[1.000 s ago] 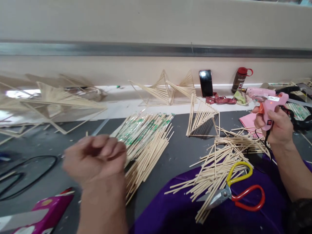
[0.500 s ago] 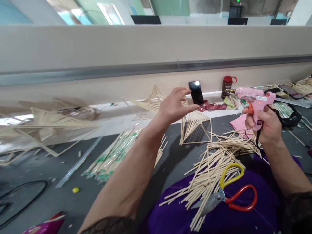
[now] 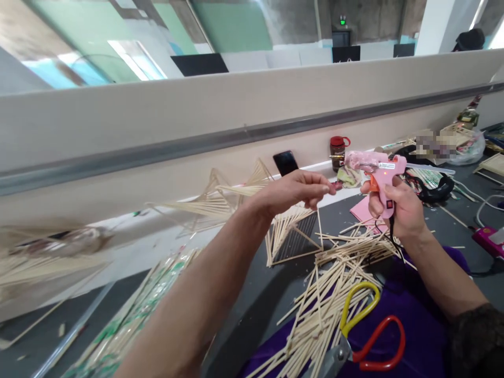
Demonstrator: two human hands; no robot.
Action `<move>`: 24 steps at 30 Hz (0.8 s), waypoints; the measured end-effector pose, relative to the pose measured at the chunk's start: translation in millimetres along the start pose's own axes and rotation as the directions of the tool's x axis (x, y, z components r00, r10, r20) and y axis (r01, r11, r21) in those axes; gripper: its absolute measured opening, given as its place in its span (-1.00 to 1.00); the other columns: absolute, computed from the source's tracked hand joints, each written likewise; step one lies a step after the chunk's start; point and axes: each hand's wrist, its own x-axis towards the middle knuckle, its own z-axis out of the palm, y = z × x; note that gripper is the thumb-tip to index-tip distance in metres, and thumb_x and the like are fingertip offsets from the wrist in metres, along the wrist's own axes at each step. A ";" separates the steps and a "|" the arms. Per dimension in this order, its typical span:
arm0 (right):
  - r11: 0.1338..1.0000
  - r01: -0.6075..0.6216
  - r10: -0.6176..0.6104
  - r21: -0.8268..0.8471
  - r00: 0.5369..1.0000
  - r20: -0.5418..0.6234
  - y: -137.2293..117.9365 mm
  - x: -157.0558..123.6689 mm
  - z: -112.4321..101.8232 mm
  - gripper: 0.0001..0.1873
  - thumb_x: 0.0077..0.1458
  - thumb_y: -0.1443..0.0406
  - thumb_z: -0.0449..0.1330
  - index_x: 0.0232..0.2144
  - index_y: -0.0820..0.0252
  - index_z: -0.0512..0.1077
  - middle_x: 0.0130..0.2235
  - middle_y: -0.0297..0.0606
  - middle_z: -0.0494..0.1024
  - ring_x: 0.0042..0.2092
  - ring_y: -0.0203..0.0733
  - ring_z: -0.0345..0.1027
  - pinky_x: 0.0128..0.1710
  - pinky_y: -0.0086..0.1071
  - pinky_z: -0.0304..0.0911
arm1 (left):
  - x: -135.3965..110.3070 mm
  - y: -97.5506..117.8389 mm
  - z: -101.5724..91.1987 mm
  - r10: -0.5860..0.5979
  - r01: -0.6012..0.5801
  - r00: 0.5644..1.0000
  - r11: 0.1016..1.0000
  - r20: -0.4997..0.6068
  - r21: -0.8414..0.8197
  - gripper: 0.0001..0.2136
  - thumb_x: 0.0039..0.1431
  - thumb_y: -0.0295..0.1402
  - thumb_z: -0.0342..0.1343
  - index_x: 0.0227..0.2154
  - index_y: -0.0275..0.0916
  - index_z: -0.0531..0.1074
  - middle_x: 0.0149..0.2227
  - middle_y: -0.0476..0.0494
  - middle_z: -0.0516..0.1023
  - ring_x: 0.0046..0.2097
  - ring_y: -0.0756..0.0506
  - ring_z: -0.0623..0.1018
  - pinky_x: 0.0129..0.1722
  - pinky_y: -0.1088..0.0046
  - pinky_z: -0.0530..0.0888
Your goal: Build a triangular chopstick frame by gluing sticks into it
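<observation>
My right hand (image 3: 401, 207) grips a pink hot glue gun (image 3: 380, 168), its nozzle pointing left and a glue stick (image 3: 431, 168) poking out behind. My left hand (image 3: 303, 190) is raised left of the nozzle, thumb and fingers pinched together. Whatever may lie between those fingertips is hidden or too small to make out. Below the left hand stands a frame of thin wooden sticks (image 3: 293, 236). A loose pile of sticks (image 3: 326, 294) spreads in front of me, partly on purple cloth (image 3: 425, 310). Scissors (image 3: 370, 331) with one yellow and one red handle lie over it.
A black phone (image 3: 285, 163) leans on the low wall behind, left of a red-capped bottle (image 3: 337, 152). More stick frames (image 3: 205, 205) stand along the wall. Bagged sticks (image 3: 134, 310) lie left of my forearm. A black cord hangs from the glue gun.
My left hand has gone from spread fingers to a pinch and moved closer to the glue gun. The view has turned right, and the glue gun stays in my right hand.
</observation>
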 end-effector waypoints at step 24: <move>0.998 -0.057 0.057 0.015 0.998 0.004 1.0 1.6 -0.3 -0.82 0.04 0.19 0.17 -0.34 0.17 0.35 -0.34 -0.28 0.53 -0.58 -0.44 0.15 -0.61 -0.46 0.17 | -105.5 -28.9 134.2 0.182 -0.320 0.875 0.913 0.449 0.253 -0.84 0.09 -0.25 0.26 -0.49 -0.22 0.58 -0.53 -0.07 0.58 -0.48 -0.01 0.50 -0.46 0.49 0.37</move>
